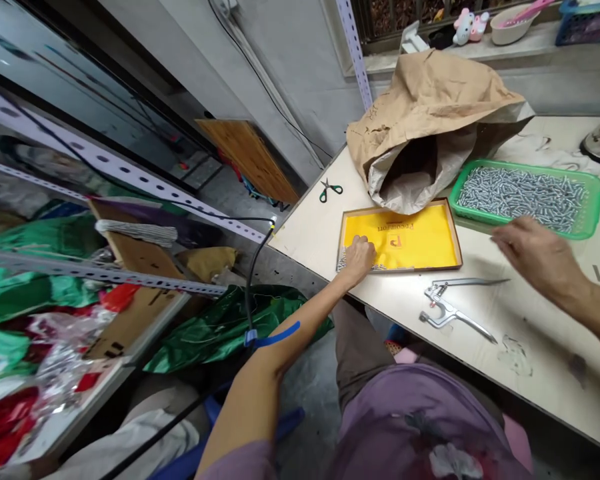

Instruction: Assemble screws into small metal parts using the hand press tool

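Observation:
My left hand (359, 260) is closed, knuckles up, over the left end of a shallow box (460, 257) lined with a yellow sheet (420, 240). Small silvery metal pieces (343, 259) lie beside it along the box's near-left edge. What its fingers hold is hidden. My right hand (535, 253) is held above the table in front of a green plastic basket (596, 213) filled with small metal screw-like pieces (525, 193). Its fingers are bent together, and anything in them is too small to make out. Metal hand pliers (447, 310) lie between me and the box.
An open brown paper sack (440, 100) slumps behind the box, overlapping its back edge. Small scissors (331, 190) with dark green handles lie near the table's left corner. A black cable (253, 267) hangs left of the table (310, 233). Perforated metal rails (130, 180) stand further left.

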Tool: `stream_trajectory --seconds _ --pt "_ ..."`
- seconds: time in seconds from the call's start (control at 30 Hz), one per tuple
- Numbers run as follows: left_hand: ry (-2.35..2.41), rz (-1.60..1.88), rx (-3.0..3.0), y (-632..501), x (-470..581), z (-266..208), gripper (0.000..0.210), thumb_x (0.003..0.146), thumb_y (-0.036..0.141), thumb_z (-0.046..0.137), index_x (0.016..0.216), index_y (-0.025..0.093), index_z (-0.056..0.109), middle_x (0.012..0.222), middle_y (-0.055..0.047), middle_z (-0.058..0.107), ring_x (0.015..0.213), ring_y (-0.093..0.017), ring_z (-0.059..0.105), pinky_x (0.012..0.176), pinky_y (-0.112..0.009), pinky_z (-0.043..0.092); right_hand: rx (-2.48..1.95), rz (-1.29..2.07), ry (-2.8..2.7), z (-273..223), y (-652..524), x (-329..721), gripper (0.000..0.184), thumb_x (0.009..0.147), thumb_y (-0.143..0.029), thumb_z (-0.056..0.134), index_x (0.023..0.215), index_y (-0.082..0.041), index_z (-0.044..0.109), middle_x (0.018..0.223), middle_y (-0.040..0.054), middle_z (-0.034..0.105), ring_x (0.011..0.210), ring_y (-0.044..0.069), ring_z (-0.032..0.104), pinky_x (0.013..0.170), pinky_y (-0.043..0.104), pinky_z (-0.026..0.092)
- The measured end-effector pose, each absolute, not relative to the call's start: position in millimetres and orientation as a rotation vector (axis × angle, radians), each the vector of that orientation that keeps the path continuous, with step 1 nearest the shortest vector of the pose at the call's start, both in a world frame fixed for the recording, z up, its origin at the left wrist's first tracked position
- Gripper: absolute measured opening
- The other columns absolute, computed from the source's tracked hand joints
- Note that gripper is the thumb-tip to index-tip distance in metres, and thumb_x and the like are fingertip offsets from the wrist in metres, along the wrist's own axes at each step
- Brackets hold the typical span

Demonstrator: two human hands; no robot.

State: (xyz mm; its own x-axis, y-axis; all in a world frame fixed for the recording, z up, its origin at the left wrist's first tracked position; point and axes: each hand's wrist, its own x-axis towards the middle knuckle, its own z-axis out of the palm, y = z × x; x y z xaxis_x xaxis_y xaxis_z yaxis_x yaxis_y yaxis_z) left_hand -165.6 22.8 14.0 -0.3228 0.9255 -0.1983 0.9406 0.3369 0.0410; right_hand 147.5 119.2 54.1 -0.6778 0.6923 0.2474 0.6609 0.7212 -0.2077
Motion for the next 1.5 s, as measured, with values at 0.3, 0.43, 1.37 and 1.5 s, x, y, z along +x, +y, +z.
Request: stream_trajectory --seconds 0.3,0.43,1.37,1.5 --pt "1.804 0.602 1.38 -20.3 -106.1 19.3 0.013 0.081 0.022 0.064 0.081 0.013 0.073 0.078 -0.004 0.072 0.07 -0.014 0.062 0.067 -0.023 0.047 -1.139 0.48 -3.192 16.9 19.7 148.5 0.01 0.094 -0.025 0.053 0.096 -0.018 0.059 0.095 0.0077 0.062 0.075 0.018 0.062 0.052 0.027 0.036" --pt "1.67 0.537 1.197 -33.7 -76.1 6.3 0.014 0.075 0.024 0.066 0.074 0.012 0.073 0.072 -0.004 0.072 0.067 -0.013 0.062 0.063 -0.02 0.044 -1.16 0.529 -3.176 14.7 14.8 149.2 0.009 0.096 -0.02 0.048 0.095 -0.018 0.057 0.094 0.0069 0.062 0.077 0.017 0.062 0.053 0.027 0.03" --pt "1.704 0.064 1.079 -25.3 -58.5 8.0 0.023 0.072 0.033 0.064 0.071 0.011 0.072 0.045 0.006 0.047 0.042 -0.007 0.039 0.046 -0.021 0.03 -1.019 0.512 -3.033 5.6 12.5 159.8 0.015 0.096 -0.026 0.048 0.103 -0.018 0.058 0.104 0.0101 0.062 0.081 0.019 0.058 0.059 0.029 0.036" --pt "1.708 0.068 1.088 -27.4 -58.6 7.2 0.023 0.071 0.034 0.065 0.071 0.011 0.071 0.045 0.006 0.048 0.042 -0.007 0.039 0.046 -0.02 0.031 -1.032 0.281 -2.927 -2.3 26.9 169.5 0.066 0.082 -0.054 0.065 0.133 -0.017 0.046 0.143 0.0203 0.044 0.12 0.035 0.048 0.088 0.045 0.044"
